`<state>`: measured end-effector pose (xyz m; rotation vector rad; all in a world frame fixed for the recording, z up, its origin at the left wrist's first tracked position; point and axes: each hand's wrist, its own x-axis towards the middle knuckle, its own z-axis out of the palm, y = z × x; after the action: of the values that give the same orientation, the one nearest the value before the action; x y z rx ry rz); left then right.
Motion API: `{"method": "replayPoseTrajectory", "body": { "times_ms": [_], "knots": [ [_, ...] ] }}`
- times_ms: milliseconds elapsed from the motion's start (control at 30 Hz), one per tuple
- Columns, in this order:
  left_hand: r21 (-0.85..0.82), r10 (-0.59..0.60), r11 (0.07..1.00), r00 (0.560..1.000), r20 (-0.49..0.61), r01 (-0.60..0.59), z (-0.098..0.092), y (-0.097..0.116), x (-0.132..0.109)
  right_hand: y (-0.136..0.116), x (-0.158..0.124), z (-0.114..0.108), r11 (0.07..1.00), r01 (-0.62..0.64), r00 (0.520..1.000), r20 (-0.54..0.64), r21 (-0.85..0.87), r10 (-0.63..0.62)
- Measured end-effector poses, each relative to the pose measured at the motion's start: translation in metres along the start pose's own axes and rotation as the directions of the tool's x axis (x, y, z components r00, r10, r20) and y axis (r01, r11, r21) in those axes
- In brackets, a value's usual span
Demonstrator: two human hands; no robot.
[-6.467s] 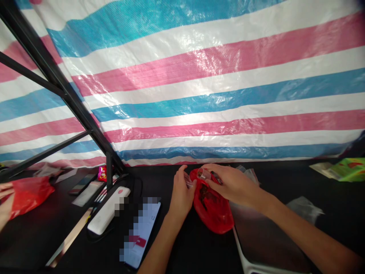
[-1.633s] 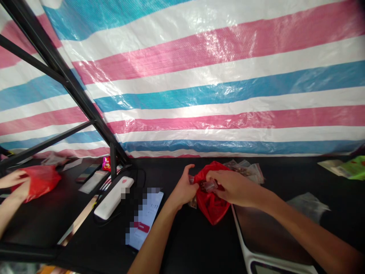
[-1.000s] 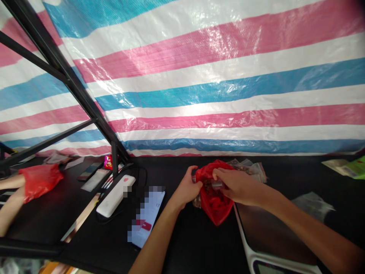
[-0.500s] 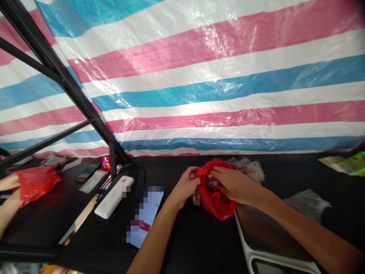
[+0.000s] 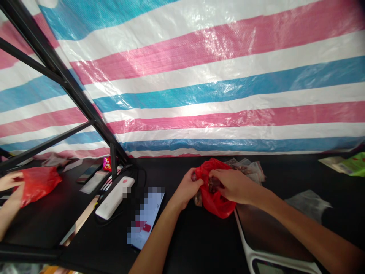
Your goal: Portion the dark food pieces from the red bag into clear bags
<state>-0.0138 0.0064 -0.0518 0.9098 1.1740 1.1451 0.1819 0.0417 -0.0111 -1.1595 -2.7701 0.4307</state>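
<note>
A red plastic bag (image 5: 219,207) stands open on the black table, with small dark brown contents showing in its mouth. My left hand (image 5: 191,186) grips the bag's left rim, thumb on the inner side. Beneath that hand a small clear packet with brown bits (image 5: 197,198) pokes out beside the bag. My right hand (image 5: 228,184) reaches into the mouth from the right, fingers curled and pressed together among the dark contents; what they pinch is hidden. Just behind the bag lie clear zip bags of brown pieces (image 5: 251,169).
A scale (image 5: 273,228) with a grey rim sits under my right forearm. Left of me are a phone (image 5: 149,217), a white power bank (image 5: 115,198) with cables and a black metal frame (image 5: 113,160). Beyond it another person's hands hold a red bag (image 5: 42,182). Clear bags (image 5: 309,203) lie right.
My right fingers have drawn together and shifted slightly inside the bag's mouth. My left hand keeps its hold on the rim. The other person's hands have moved a little at their red bag.
</note>
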Motion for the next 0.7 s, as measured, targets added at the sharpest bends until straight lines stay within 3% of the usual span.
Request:
{"method": "replayPoseTrajectory", "body": {
  "times_ms": [167, 300, 467, 600, 700],
  "knots": [
    [-0.002, 0.017, 1.0, 0.999, -0.043, -0.017, -0.004, -0.005, 0.005, -0.002, -0.002, 0.0, 1.0, 0.024, 1.0, -0.014, 0.001, -0.024],
    [-0.114, 0.037, 0.993, 0.999, -0.01, -0.038, -0.004, -0.004, 0.005, -0.005, -0.001, 0.005, 0.996, 0.088, 0.996, -0.023, -0.012, -0.088],
    [-0.15, -0.004, 0.989, 0.999, 0.035, 0.009, -0.005, 0.001, 0.004, -0.006, -0.001, 0.005, 0.998, 0.06, 0.998, -0.002, 0.022, -0.06],
    [0.059, 0.071, 0.996, 0.996, -0.054, -0.068, -0.011, 0.002, 0.006, -0.003, -0.001, -0.003, 0.998, -0.004, 1.0, -0.008, 0.059, 0.005],
    [0.376, 0.33, 0.892, 0.93, -0.164, -0.251, -0.016, 0.001, 0.007, 0.0, -0.002, -0.012, 0.996, -0.032, 0.998, -0.056, 0.081, 0.037]
  ]
}}
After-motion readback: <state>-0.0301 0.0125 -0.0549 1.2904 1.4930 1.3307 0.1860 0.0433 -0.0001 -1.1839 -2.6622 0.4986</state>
